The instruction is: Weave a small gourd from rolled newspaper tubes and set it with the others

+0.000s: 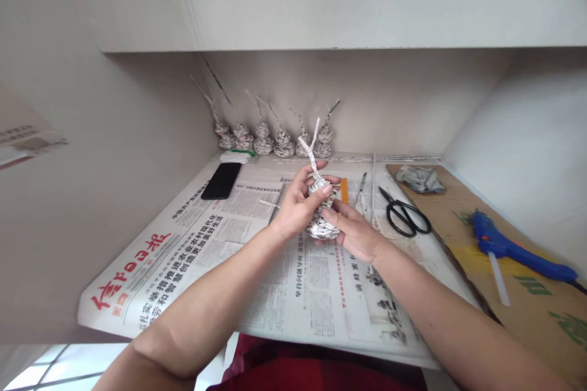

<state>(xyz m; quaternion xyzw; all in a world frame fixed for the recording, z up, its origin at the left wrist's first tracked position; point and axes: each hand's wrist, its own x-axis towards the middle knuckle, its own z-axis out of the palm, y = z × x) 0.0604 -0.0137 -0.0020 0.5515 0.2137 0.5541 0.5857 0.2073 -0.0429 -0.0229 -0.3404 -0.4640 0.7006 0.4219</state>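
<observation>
Between my two hands is a gourd-shaped figure woven from rolled newspaper (323, 231), held upright above the newspaper-covered table. A twisted paper stem with a forked tip (312, 156) rises from its top. My left hand (302, 201) wraps round the upper part, its thumb pressed across the front. Lower down on the right side, my right hand (355, 229) grips the body with thumb and fingers. Part of an orange-edged object (344, 190) shows just behind the hands; most of it is covered.
Several similar woven gourds (263, 139) line the back wall. A black phone (221, 181) lies at left on the newspaper (183, 269). To the right are black-handled scissors (404, 214), a crumpled cloth (419, 179) and a blue glue gun (513, 249) on cardboard (452, 226). A white panel (343, 0) overhangs the table.
</observation>
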